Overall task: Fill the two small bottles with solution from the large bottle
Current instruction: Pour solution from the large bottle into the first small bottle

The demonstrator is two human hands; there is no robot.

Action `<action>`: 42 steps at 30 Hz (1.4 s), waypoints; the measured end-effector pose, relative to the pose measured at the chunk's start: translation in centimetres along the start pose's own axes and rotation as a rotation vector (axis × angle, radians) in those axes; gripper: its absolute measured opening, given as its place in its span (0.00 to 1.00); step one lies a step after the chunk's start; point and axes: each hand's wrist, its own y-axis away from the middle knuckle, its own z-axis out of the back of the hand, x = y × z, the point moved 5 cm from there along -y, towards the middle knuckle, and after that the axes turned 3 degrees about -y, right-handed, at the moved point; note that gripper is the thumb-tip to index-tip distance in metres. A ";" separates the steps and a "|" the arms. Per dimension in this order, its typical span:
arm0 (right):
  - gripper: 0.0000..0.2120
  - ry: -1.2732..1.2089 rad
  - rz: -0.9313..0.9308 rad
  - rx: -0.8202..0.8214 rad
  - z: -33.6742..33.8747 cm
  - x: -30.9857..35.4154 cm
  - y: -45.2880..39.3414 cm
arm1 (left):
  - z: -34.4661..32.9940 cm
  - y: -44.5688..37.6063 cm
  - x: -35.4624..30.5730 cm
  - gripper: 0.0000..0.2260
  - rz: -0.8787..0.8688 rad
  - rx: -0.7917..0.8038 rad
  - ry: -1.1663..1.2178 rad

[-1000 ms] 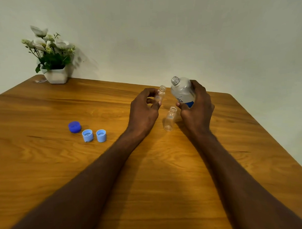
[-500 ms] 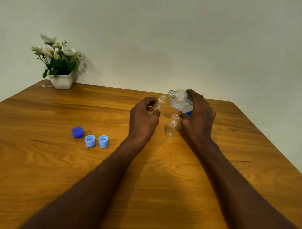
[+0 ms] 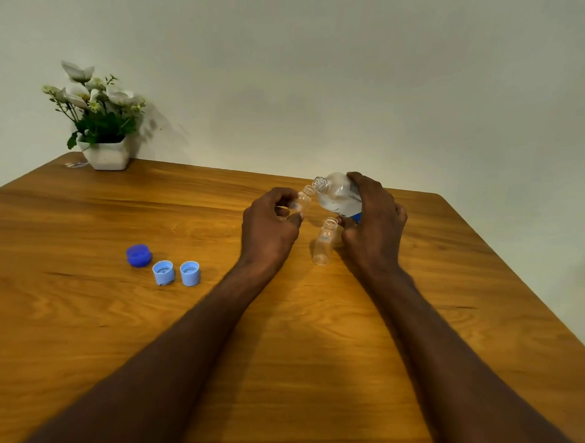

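My right hand grips the large clear bottle, which has a white and blue label and no cap. It is tilted to the left, and its open mouth sits right at the mouth of a small clear bottle. My left hand holds that small bottle between thumb and fingers, leaning slightly right. A second small clear bottle stands uncapped on the wooden table, between my two hands. I cannot tell whether liquid is flowing.
A dark blue cap and two light blue caps lie on the table to the left of my left arm. A white pot of flowers stands at the far left corner by the wall.
My right hand has tipped the large bottle further left and down until its mouth meets the small bottle in my left hand. The view has shifted slightly upward.
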 end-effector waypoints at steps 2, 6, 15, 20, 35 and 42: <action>0.37 0.014 0.003 0.003 0.0 0.0 -0.1 | 0.0 0.0 0.0 0.16 0.000 0.003 -0.008; 0.37 0.029 0.010 0.004 0.0 -0.1 -0.1 | -0.1 0.0 0.1 0.16 -0.001 0.004 -0.018; 0.36 0.050 0.008 0.010 0.0 0.0 0.0 | -0.1 -0.1 0.3 0.16 -0.003 0.003 -0.046; 0.36 0.062 0.011 0.020 0.0 -0.1 -0.1 | 0.0 -0.2 0.4 0.16 0.003 0.002 -0.047; 0.36 0.083 0.032 -0.001 0.1 0.1 -0.1 | -0.1 -0.2 0.5 0.17 0.002 0.014 -0.069; 0.36 0.098 0.046 -0.001 0.1 0.3 -0.1 | -0.1 -0.2 0.3 0.17 0.008 0.028 -0.076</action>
